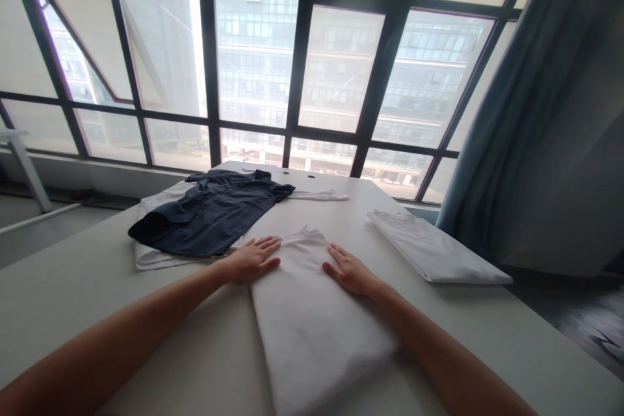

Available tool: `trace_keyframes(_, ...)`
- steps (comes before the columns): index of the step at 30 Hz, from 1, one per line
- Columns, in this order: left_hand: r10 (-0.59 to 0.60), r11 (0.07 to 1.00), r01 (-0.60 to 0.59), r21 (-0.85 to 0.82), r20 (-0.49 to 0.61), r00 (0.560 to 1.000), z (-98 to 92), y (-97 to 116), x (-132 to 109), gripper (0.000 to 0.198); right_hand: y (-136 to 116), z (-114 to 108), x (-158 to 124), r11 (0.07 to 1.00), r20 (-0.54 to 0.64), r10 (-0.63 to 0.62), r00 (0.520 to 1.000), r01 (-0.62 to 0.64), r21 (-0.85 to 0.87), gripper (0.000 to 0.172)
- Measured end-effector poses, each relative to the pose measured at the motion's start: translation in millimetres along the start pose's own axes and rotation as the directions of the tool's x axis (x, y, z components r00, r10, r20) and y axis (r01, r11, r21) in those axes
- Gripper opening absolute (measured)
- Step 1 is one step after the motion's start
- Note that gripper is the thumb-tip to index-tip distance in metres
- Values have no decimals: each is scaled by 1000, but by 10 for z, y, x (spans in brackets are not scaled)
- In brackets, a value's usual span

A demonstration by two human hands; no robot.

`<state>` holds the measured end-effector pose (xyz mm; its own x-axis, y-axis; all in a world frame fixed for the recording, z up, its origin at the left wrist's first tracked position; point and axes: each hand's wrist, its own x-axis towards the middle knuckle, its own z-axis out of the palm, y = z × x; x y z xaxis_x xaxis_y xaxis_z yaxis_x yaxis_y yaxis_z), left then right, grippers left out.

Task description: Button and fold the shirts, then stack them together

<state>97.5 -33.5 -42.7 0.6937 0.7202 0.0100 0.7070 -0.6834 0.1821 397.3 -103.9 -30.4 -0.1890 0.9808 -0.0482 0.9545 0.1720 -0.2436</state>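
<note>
A folded white garment (312, 331) lies lengthwise on the white table in front of me, its far end gathered in small creases. My left hand (256, 259) rests flat on its upper left edge, fingers stretched out and thumb apart. On the upper right edge lies my right hand (348, 268), also flat with its fingers extended. Neither hand grips the cloth. Just beyond my left hand a dark navy shirt (209, 211) is spread out, with its collar toward the window. White cloth (153, 259) shows from under the navy shirt.
Another folded white garment (433, 247) lies at the right edge of the table (205, 351). Tall windows (341, 71) with dark frames stand behind the table. A blue-grey curtain (517, 123) hangs at the right. A white table leg (32, 172) stands at the far left.
</note>
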Motion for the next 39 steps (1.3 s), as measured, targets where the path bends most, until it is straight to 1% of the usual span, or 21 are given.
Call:
trace_keyframes(3, -36, 996, 38, 80, -23, 999, -44, 127, -47, 67, 113, -83, -9, 993, -91, 115, 989, -118, -25, 69)
trace_keyframes(5, -106, 982, 114, 150, -62, 992, -77, 285, -115, 66, 172, -143, -52, 982, -127, 186, 974, -189, -16, 64)
trace_keyframes(7, -198, 952, 214, 218, -94, 976, -128, 473, -209, 65, 210, -189, -97, 975, -118, 220, 968, -223, -10, 61)
trace_keyframes(10, -281, 917, 284, 280, -51, 958, -241, 727, -365, 65, 220, -212, -128, 965, -70, 254, 965, -258, -50, 57)
trace_keyframes(12, -298, 913, 297, 279, -42, 954, -303, 827, -433, 64, 194, -191, -120, 962, -64, 253, 965, -258, -90, 54)
trace_keyframes(14, -237, 929, 266, 256, -138, 962, -309, 848, -434, 59, 149, -147, -100, 963, -77, 240, 968, -248, -108, 55)
trace_keyframes(16, -70, 965, 129, 229, -251, 965, -248, 790, -363, 51, 100, -92, -77, 968, -85, 221, 972, -229, -103, 59)
trace_keyframes(17, 22, 976, 41, 214, -281, 960, -198, 734, -307, 49, 81, -65, -66, 973, -81, 205, 976, -212, -94, 61)
trace_keyframes(18, 87, 981, -33, 193, -277, 957, -143, 666, -245, 49, 69, -39, -54, 978, -71, 185, 980, -190, -86, 63)
trace_keyframes(19, 115, 984, -76, 163, -243, 963, -87, 588, -182, 51, 66, -15, -41, 983, -60, 162, 985, -167, -80, 65)
trace_keyframes(20, 105, 988, -80, 130, -197, 975, -37, 506, -123, 54, 70, 7, -28, 986, -49, 143, 988, -147, -78, 65)
trace_keyframes(21, 65, 993, -50, 103, -151, 986, 5, 425, -73, 58, 82, 26, -13, 988, -40, 131, 991, -134, -78, 65)
trace_keyframes(23, -52, 995, 60, 77, -101, 994, 59, 278, -7, 66, 116, 56, 14, 988, -29, 131, 991, -133, -82, 65)
trace_keyframes(25, -154, 984, 161, 71, -99, 983, 80, 166, 20, 70, 145, 71, 31, 986, -37, 139, 990, -142, -91, 65)
trace_keyframes(27, -220, 972, 227, 66, -98, 971, 81, 92, 27, 71, 153, 67, 31, 982, -74, 147, 986, -155, -107, 64)
trace_keyframes(30, -286, 953, 295, 71, -120, 951, 45, 36, 24, 70, 137, 20, 2, 973, -158, 146, 977, -171, -157, 59)
trace_keyframes(32, -301, 943, 320, 89, -182, 936, -11, 26, 1, 67, 129, -27, -22, 965, -191, 139, 972, -176, -193, 56)
trace_keyframes(34, -228, 961, 259, 96, -257, 939, -73, 31, -50, 65, 135, -69, -35, 961, -206, 144, 968, -187, -204, 54)
trace_keyframes(36, -68, 991, 101, 93, -302, 951, -100, 34, -124, 65, 150, -97, -36, 958, -217, 165, 962, -208, -195, 53)
trace_keyframes(38, 90, 994, -71, 79, -267, 959, -63, 12, -195, 65, 167, -112, -33, 955, -223, 191, 956, -233, -185, 52)
trace_keyframes(39, 135, 990, -123, 66, -226, 965, -22, -13, -221, 65, 172, -115, -32, 953, -226, 200, 953, -243, -182, 52)
